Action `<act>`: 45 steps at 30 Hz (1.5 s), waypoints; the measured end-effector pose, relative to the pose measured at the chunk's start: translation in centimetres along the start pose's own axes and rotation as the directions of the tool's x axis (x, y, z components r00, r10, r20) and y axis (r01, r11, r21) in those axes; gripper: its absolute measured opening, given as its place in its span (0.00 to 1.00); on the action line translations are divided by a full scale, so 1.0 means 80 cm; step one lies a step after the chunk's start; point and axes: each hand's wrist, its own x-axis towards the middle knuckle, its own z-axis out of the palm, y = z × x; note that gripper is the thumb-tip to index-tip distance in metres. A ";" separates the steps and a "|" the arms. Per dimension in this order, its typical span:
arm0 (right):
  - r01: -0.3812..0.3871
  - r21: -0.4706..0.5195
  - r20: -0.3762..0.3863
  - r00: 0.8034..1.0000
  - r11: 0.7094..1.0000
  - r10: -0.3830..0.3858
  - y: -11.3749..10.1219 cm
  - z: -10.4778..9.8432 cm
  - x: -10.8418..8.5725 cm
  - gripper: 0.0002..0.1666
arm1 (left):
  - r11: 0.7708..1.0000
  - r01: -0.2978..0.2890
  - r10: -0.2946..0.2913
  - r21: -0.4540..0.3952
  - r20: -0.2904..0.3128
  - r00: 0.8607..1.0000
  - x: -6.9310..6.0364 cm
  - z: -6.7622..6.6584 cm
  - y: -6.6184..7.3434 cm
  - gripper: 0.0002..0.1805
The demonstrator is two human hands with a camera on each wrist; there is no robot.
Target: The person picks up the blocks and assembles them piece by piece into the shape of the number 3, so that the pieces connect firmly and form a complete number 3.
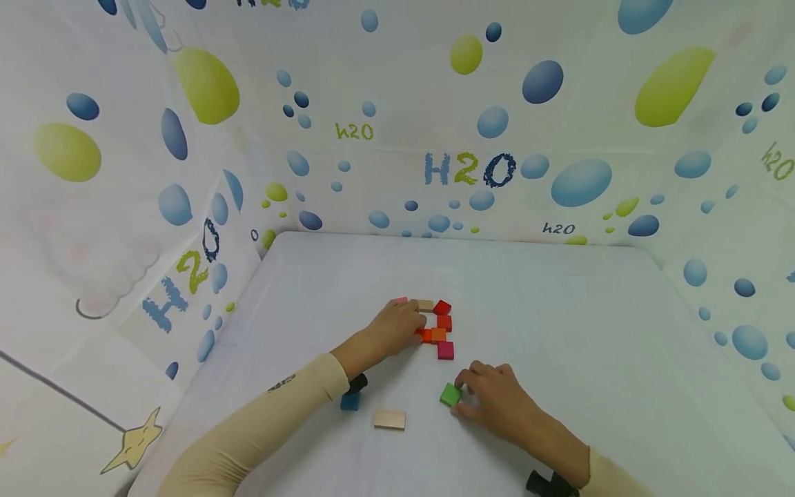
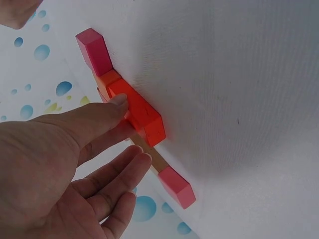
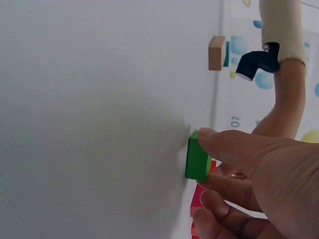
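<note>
My left hand (image 1: 395, 326) is at the group of small blocks, its thumb and index finger pinching an orange-red block (image 2: 142, 112). That block stands against an orange block (image 1: 438, 335) in the head view. A dark pink block (image 1: 445, 351), a red block (image 1: 444, 323), another red block (image 1: 442, 308) turned at an angle, a plain wooden block (image 1: 425, 306) and a pink block (image 2: 178, 187) make up the rest of the group. Nearer to me, my right hand (image 1: 497, 402) pinches a green block (image 3: 198, 158) between thumb and index finger, low at the table.
A loose wooden block (image 1: 389, 419) lies at the front of the white table (image 1: 559, 310). Beside it a blue block (image 1: 350, 401) sits partly under the left wrist's dark camera (image 1: 358, 384). Printed cloth walls (image 1: 397, 83) enclose the table.
</note>
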 end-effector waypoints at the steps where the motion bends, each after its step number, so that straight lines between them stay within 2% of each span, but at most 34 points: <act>1: -0.008 0.011 -0.001 1.000 1.000 0.008 0.000 0.000 0.001 0.21 | 1.000 0.001 -0.001 0.002 0.003 1.000 0.000 0.001 0.000 0.14; 5: -0.047 0.037 -0.013 0.999 0.998 0.047 0.001 -0.001 0.006 0.21 | 1.000 0.004 -0.004 0.007 0.008 1.000 0.001 0.002 0.000 0.14; 12: -0.101 0.044 -0.036 0.994 0.994 0.102 0.001 0.000 0.018 0.22 | 1.000 -0.008 0.008 0.013 -0.019 1.000 0.001 0.004 -0.003 0.12; 23: -0.111 0.039 -0.065 0.991 0.993 0.113 0.006 0.008 0.032 0.23 | 1.000 -0.012 0.012 0.007 -0.027 1.000 0.001 0.006 -0.004 0.12; 35: -0.122 0.034 -0.107 0.986 0.992 0.125 0.007 0.011 0.037 0.24 | 1.000 -0.003 0.003 -0.006 -0.007 1.000 -0.001 0.001 -0.001 0.13; 45: -0.129 0.035 -0.127 0.983 0.991 0.132 0.005 0.011 0.038 0.24 | 1.000 -0.010 0.010 0.007 -0.017 1.000 0.001 0.003 -0.003 0.13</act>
